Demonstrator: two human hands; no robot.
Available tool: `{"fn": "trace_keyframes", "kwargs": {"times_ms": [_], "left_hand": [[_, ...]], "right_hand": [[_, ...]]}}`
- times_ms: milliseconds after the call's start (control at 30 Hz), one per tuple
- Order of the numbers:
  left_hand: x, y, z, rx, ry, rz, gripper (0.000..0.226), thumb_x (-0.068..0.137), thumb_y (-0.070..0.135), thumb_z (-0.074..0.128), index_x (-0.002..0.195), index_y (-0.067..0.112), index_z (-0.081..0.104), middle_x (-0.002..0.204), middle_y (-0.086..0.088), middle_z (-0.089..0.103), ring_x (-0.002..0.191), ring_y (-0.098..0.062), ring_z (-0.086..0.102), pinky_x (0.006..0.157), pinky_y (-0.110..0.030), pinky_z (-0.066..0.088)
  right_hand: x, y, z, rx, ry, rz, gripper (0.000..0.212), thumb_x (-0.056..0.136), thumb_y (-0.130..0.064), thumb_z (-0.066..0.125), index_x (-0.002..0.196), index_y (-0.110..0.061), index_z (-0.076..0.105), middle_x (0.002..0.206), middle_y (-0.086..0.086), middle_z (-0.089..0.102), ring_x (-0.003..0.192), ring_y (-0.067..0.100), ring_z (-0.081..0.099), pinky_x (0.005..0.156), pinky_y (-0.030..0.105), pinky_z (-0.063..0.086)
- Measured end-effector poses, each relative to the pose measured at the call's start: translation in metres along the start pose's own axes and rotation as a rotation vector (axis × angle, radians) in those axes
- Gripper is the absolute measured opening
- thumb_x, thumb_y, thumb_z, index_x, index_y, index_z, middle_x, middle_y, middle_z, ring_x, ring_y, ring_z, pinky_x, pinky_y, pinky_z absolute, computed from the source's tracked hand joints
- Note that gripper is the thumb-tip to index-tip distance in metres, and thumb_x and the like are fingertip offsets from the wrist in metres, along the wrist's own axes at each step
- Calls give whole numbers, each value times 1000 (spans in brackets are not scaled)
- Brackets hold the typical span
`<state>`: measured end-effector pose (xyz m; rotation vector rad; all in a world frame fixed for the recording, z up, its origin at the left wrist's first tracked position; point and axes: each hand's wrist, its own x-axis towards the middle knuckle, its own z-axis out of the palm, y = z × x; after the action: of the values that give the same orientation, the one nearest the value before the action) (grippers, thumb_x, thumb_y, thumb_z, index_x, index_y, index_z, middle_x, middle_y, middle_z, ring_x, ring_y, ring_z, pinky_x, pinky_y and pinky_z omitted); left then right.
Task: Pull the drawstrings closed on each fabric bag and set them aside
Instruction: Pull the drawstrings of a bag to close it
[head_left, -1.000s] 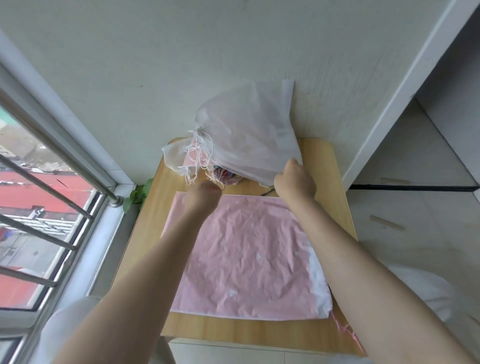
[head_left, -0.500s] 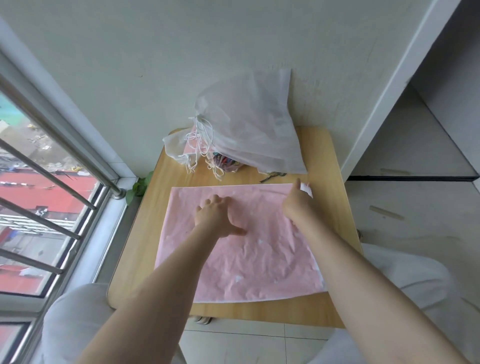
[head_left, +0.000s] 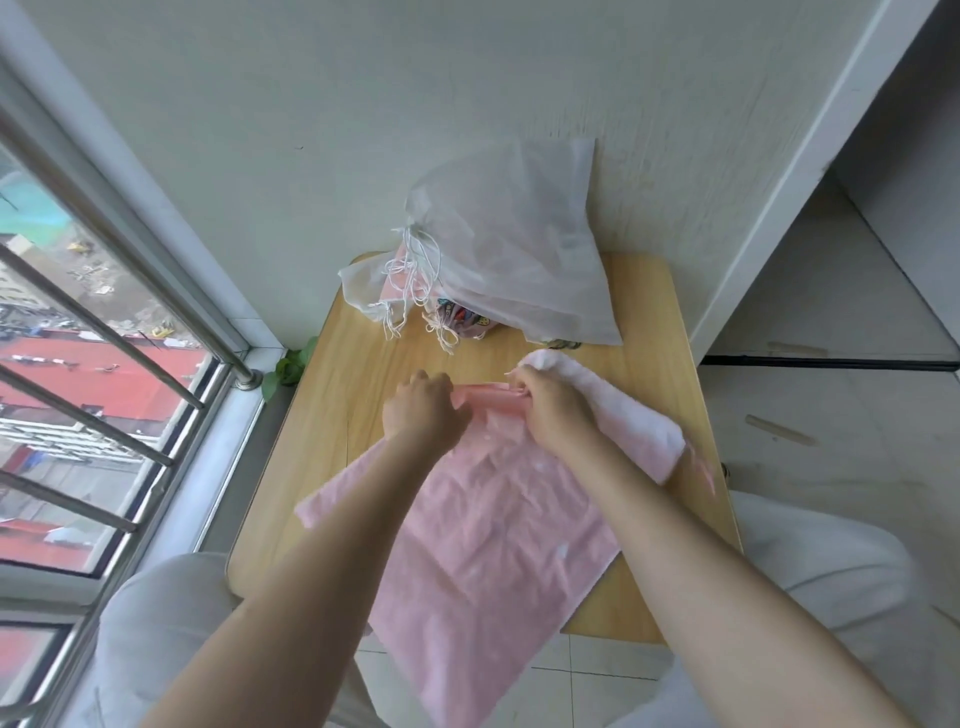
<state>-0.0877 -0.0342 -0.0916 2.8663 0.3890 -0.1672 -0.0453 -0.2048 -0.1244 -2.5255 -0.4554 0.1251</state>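
- The pink bag (head_left: 488, 525) lies on the wooden table (head_left: 337, 395), turned at a slant.
- Its near corner hangs over the front edge of the table.
- Its far end, the top, is bunched up between the two hands.
- The left hand (head_left: 423, 413) is closed in a fist on the bunched pink top.
- The right hand (head_left: 553, 408) is closed too, and pinches the same pink top just beside the left hand.
- The two hands are very close, with a small bit of gathered pink cloth between them.
- On the right side, part of the bag is folded over, and its whitish side (head_left: 618, 415) shows.
- A thin pink string (head_left: 701, 467) pokes out near that folded part, by the right edge of the table.
- At the back of the table sits a pile of white bags (head_left: 519, 254), leaning on the wall (head_left: 363, 104).
- Lots of white strings (head_left: 415, 291) hang from the pile on its left side.
- A small bag with bright colours (head_left: 462, 319) peeks out under the pile.
- To the left is a window with metal bars (head_left: 93, 332).
- A little green leaf (head_left: 288, 366) sits in the corner by the window.
- The person's knees in pale trousers (head_left: 171, 623) show under the table.
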Motion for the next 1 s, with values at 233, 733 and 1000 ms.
{"fn": "trace_keyframes", "kwargs": {"times_ms": [233,733,1000], "left_hand": [[-4,-25,-4,-405,50,-156,40,91,39,59,57,19,54,55,3,51,59,-22,51,49,-26,34],[-5,-50,-21,-765,-355,-296,47,81,54,66,93,9,72,90,0,70,82,-17,65,70,-27,48],[13,-58,-42,-1402,-376,-451,36,96,44,52,95,13,70,90,-2,69,83,-18,60,77,-31,45]], "right_hand": [[10,-49,9,161,-36,-193,55,92,1,40,136,-31,39,131,6,55,106,29,61,82,42,53],[35,-76,-9,86,-188,50,19,96,-16,49,110,-7,59,100,6,57,87,25,54,68,29,39],[25,-84,3,101,-200,-104,22,98,-19,52,116,-13,64,112,10,57,98,26,57,75,27,38]]}}
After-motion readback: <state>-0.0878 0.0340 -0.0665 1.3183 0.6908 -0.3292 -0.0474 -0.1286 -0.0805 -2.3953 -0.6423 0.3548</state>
